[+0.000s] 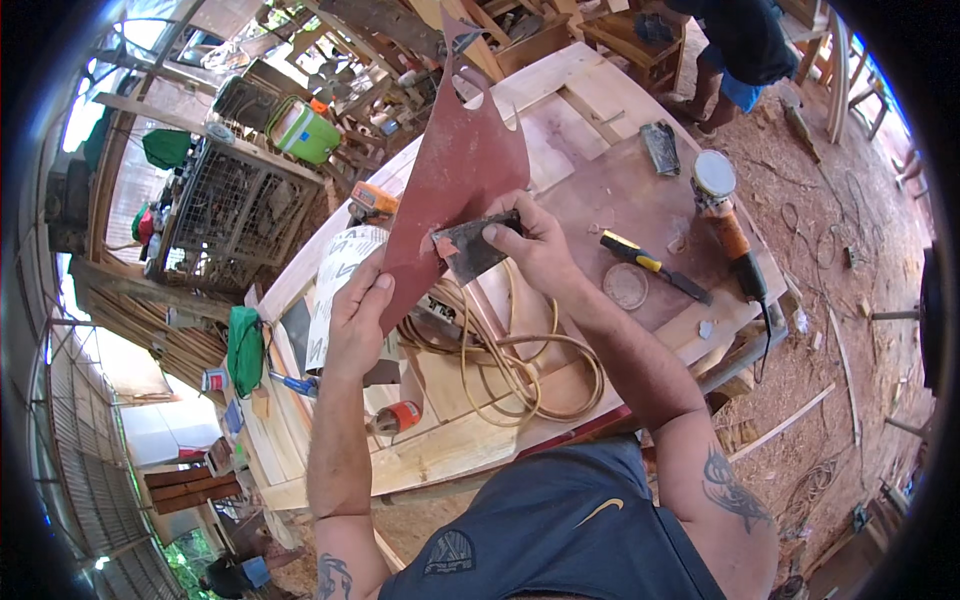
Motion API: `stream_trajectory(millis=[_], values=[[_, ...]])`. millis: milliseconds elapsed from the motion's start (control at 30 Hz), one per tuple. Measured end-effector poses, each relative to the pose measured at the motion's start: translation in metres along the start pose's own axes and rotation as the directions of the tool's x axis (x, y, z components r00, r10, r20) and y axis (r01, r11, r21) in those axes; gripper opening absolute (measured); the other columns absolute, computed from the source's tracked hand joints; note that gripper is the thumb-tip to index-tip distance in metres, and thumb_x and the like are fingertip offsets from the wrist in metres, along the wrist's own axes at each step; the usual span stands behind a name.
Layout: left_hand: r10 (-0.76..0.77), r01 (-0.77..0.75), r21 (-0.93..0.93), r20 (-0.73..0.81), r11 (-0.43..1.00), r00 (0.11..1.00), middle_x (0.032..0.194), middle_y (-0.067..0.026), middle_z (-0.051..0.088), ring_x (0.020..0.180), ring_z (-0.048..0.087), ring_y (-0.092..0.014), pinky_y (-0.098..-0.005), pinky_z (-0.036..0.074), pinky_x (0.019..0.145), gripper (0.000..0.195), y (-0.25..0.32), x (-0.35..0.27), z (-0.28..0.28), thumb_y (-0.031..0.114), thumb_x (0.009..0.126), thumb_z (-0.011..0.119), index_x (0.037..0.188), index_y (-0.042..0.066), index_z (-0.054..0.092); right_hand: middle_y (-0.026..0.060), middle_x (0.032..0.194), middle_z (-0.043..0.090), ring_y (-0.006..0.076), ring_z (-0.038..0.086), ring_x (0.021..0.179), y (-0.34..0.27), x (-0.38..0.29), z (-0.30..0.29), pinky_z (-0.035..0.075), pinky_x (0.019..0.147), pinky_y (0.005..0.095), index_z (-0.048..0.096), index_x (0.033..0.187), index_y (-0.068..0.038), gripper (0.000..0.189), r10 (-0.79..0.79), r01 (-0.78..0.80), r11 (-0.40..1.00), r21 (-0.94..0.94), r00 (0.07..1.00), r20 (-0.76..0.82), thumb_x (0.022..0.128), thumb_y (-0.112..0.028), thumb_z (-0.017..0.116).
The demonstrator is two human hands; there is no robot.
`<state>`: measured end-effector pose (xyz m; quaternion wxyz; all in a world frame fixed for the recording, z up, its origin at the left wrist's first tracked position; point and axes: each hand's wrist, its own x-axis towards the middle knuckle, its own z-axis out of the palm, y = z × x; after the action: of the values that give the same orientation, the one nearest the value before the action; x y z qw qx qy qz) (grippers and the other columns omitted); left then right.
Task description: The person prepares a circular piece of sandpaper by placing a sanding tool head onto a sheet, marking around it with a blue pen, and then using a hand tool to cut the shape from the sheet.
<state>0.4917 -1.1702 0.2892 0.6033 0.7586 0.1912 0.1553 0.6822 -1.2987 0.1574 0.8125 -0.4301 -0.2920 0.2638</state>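
Observation:
My left hand (360,311) grips the lower edge of a torn sheet of reddish-brown sandpaper (469,154), which rises in front of me to a ragged tip. Between the thumb and fingers of my right hand (536,236) is a dark flat rectangular block (484,246), held against the sheet. A small reddish scrap clings to the block's left end. Just behind my left hand stands a roll of white-backed sheet (341,274) bearing print. Under both hands lies a pale wooden panel (439,457) with a coiled yellow hose or cord (570,409) on it.
On the panel's right lie a yellow-and-black-handled chisel (652,264), an orange power tool with a round disc (724,217), a clear round lid (625,286) and a dark block (660,148). A bottle (397,418) lies at left. Another person (739,56) stands beyond the far right corner.

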Motion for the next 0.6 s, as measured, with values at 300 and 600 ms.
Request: stream_trajectory(millis=[300,600], values=[[0.009,-0.006,0.116,-0.025,0.993,1.000,0.134,-0.0104,0.063,0.124,0.057,-0.016,-0.0299,0.040,0.109,0.044,0.001,0.001,0.003,0.007,0.103,0.046,0.144,-0.005,0.052,0.0014,0.086,0.067,0.0082,0.061,0.082,-0.005,0.003,-0.004,0.051,0.073,0.0281,0.061,0.104,-0.004,0.013,-0.032,0.031,0.992,-0.121,0.999,0.000,0.093,-0.004,0.067],[-0.014,0.014,0.061,-0.001,0.998,1.000,0.131,-0.0086,0.065,0.120,0.058,-0.014,-0.0283,0.042,0.106,0.041,0.003,0.003,0.002,0.007,0.103,0.048,0.142,-0.005,0.054,0.0024,0.086,0.067,0.0104,0.063,0.082,-0.015,0.003,-0.005,0.052,0.076,0.0299,0.061,0.105,-0.005,0.015,-0.020,0.037,0.969,-0.245,0.997,0.072,0.090,-0.004,0.066]])
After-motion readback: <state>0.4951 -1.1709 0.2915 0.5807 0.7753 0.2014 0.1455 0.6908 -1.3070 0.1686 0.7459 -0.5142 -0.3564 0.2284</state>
